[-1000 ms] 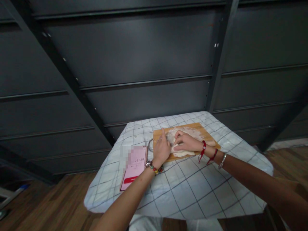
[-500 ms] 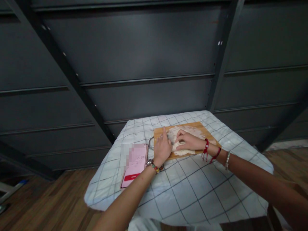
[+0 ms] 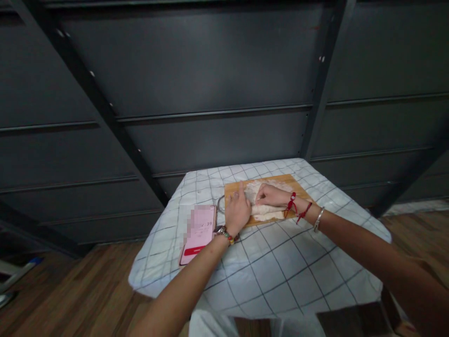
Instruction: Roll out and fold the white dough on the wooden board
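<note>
A pale, flattened piece of dough (image 3: 264, 211) lies on a wooden cutting board (image 3: 233, 189) on the small table. My left hand (image 3: 237, 210) rests on the board's left part with fingers stretched out, touching the dough's left edge. My right hand (image 3: 272, 194) lies over the dough with fingers curled and pressed into it. Beaded and red string bracelets sit on my wrists.
A pink phone (image 3: 199, 233) with a timer on its screen lies left of the board on the white checked tablecloth (image 3: 280, 271). A metal ring (image 3: 220, 205) pokes out at the board's left edge. Dark metal panels rise behind the table; wooden floor surrounds it.
My right hand has slid a little further away over the dough. The left hand stays at the dough's left edge. The camera has shifted slightly.
</note>
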Demonstrator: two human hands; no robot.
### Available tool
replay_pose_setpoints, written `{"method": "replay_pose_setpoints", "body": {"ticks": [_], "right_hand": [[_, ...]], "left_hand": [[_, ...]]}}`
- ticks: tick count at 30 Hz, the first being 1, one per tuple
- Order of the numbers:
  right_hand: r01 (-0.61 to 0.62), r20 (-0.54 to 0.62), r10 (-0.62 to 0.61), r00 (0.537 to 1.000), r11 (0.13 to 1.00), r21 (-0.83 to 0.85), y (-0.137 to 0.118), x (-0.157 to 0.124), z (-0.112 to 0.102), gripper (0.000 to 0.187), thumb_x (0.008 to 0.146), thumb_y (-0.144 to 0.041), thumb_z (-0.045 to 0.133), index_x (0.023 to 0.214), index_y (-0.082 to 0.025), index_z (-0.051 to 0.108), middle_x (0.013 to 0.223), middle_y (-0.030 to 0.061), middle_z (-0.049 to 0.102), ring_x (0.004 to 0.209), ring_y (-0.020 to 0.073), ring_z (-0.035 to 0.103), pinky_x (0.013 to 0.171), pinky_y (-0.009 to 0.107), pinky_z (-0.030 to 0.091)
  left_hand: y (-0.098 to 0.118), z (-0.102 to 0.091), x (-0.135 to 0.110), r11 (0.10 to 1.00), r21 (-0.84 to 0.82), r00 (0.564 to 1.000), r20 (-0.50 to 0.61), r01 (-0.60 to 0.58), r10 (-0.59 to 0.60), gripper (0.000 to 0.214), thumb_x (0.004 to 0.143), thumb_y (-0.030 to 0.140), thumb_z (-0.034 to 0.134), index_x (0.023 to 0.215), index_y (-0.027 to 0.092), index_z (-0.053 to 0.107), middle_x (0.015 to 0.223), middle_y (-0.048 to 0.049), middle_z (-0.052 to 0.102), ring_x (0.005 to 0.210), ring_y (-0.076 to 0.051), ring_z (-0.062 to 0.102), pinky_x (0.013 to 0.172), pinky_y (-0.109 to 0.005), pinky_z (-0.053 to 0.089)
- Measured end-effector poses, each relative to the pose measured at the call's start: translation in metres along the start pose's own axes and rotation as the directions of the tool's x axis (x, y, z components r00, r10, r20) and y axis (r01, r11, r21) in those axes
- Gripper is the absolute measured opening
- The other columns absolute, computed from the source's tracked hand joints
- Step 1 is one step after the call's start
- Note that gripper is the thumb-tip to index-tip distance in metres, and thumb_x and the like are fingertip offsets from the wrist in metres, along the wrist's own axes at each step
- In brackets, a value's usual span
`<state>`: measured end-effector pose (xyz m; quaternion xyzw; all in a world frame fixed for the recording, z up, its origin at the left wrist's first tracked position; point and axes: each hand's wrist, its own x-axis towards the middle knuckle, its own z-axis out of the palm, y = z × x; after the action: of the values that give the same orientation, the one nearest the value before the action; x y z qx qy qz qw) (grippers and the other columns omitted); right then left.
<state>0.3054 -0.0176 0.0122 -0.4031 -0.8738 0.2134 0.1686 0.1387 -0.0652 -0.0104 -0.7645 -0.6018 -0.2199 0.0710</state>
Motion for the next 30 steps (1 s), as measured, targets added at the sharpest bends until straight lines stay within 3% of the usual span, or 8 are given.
{"method": "replay_pose_setpoints", "body": {"ticks": [4,10,15,19,22,26,28,30], "right_hand": [[-0.078,-0.137,0.063,0.989,0.991,-0.108,0.004,-0.003,-0.008,0.019,0.073,-0.03,0.063,0.062,-0.015,0.069,0.061,0.0018,0.06,0.067,0.0156,0.051,0.064,0.026,0.043],[-0.086,-0.298,0.011,0.955,0.966,-0.242,0.005,-0.009,-0.023,0.024,0.084,-0.03,0.055,0.096,-0.018,0.073,0.096,0.009,0.06,0.095,0.0217,0.051,0.087,0.036,0.04],[-0.001,-0.09,-0.043,0.995,0.897,-0.441,0.017,-0.011,-0.02,0.025,0.086,-0.034,0.055,0.101,-0.025,0.072,0.124,0.0111,0.054,0.118,0.0303,0.044,0.099,0.051,0.029],[0.04,0.051,-0.024,0.998,0.939,-0.34,0.028,-0.01,-0.023,0.034,0.088,-0.042,0.048,0.113,-0.027,0.067,0.133,0.0058,0.052,0.125,0.0274,0.041,0.103,0.046,0.03],[0.08,0.122,-0.037,0.992,0.926,-0.369,0.025,-0.01,-0.027,0.039,0.091,-0.042,0.041,0.112,-0.022,0.067,0.134,0.0078,0.051,0.128,0.0262,0.039,0.108,0.044,0.025],[-0.027,-0.016,0.023,1.0,0.899,-0.437,0.017,-0.011,-0.034,0.041,0.094,-0.04,0.036,0.121,-0.024,0.062,0.14,0.0092,0.043,0.13,0.0298,0.034,0.105,0.054,0.024],[-0.061,-0.091,0.023,0.996,0.898,-0.436,0.018,-0.011,-0.036,0.039,0.092,-0.038,0.042,0.126,-0.026,0.057,0.142,0.0098,0.041,0.13,0.0296,0.033,0.104,0.054,0.025],[-0.051,-0.086,0.016,0.996,0.903,-0.426,0.023,-0.008,-0.034,0.048,0.088,-0.039,0.05,0.133,-0.023,0.05,0.142,0.0125,0.039,0.131,0.029,0.031,0.105,0.049,0.026]], "left_hand": [[0.002,0.0,-0.004,1.0,0.028,1.0,-0.029,-0.008,0.008,0.064,0.085,0.017,0.035,0.145,0.004,0.016,0.107,-0.0142,0.064,0.102,-0.023,0.058,0.097,-0.037,0.035],[0.004,-0.003,-0.006,0.999,0.039,1.0,-0.029,-0.002,0.003,0.06,0.085,0.017,0.036,0.143,0.007,0.024,0.112,-0.0146,0.063,0.103,-0.023,0.057,0.097,-0.038,0.035],[0.003,-0.003,-0.006,1.0,0.02,1.0,-0.031,0.004,-0.004,0.058,0.087,0.017,0.035,0.143,0.009,0.024,0.108,-0.0128,0.064,0.098,-0.021,0.059,0.097,-0.037,0.035],[0.003,-0.003,-0.007,1.0,0.012,1.0,-0.011,0.001,-0.001,0.057,0.088,0.019,0.035,0.142,0.008,0.026,0.104,-0.0119,0.066,0.096,-0.021,0.059,0.097,-0.037,0.035],[0.003,-0.003,-0.007,1.0,0.019,1.0,-0.015,-0.001,0.001,0.056,0.087,0.018,0.035,0.142,0.007,0.028,0.105,-0.0128,0.065,0.098,-0.022,0.058,0.096,-0.037,0.036],[0.003,-0.003,-0.007,1.0,0.029,1.0,-0.02,-0.001,0.001,0.054,0.088,0.018,0.034,0.141,0.007,0.03,0.103,-0.0119,0.065,0.095,-0.021,0.059,0.096,-0.036,0.036],[0.004,-0.003,-0.007,0.999,0.035,1.0,-0.015,0.002,-0.002,0.055,0.088,0.019,0.034,0.141,0.007,0.029,0.1,-0.0113,0.066,0.093,-0.021,0.06,0.095,-0.036,0.036],[0.003,-0.002,-0.008,0.999,0.035,1.0,-0.01,0.002,-0.001,0.055,0.088,0.019,0.034,0.142,0.008,0.028,0.1,-0.0112,0.066,0.093,-0.021,0.06,0.094,-0.036,0.037]]}}
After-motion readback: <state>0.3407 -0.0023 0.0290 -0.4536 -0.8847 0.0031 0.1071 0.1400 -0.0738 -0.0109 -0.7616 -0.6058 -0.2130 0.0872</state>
